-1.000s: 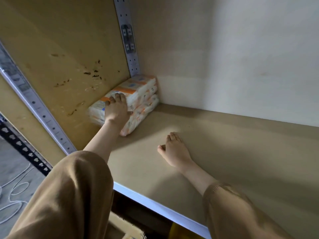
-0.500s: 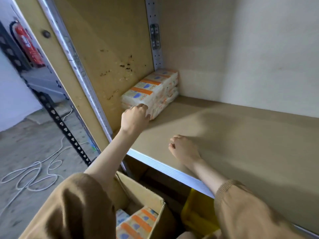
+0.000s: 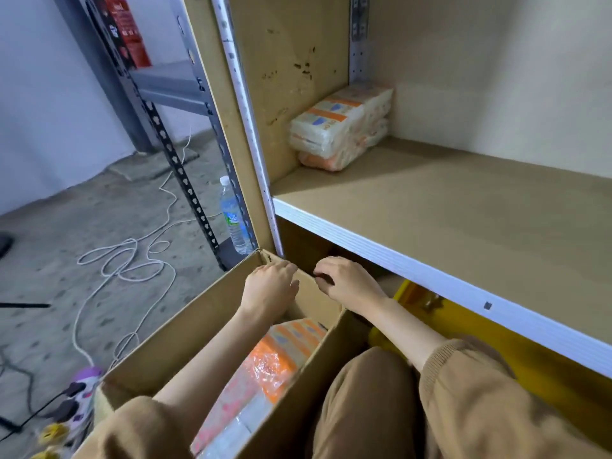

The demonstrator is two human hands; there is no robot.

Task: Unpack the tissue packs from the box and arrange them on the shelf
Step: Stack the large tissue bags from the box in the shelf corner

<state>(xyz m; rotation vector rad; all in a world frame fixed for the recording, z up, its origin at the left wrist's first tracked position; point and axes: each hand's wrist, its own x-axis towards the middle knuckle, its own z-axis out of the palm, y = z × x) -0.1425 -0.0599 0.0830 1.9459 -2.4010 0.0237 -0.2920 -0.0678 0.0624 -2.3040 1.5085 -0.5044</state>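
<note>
Grey concrete floor (image 3: 66, 226) spreads to the left of an open cardboard box (image 3: 185, 336), and a pale wooden shelf (image 3: 463, 220) runs above and to the right of it. Both hands hover side by side over the box's far end, a small gap between them. The left hand (image 3: 270, 286) hangs with loosely bent fingers and holds nothing. The right hand (image 3: 347, 283) curls its fingertips at the box's far rim (whether they pinch the cardboard cannot be told). Inside the box lie tissue packs (image 3: 278, 356) in orange and white wrap, partly hidden by the left forearm and blurred toward the near end. More stacked tissue packs (image 3: 341, 124) sit above the box in the shelf's back left corner, with blue and orange label patches too small to read. Left of the box stand a water bottle (image 3: 233, 217) and a looped white cable (image 3: 126, 260). A red fire extinguisher (image 3: 127, 28) further up bears unreadable lettering.
</note>
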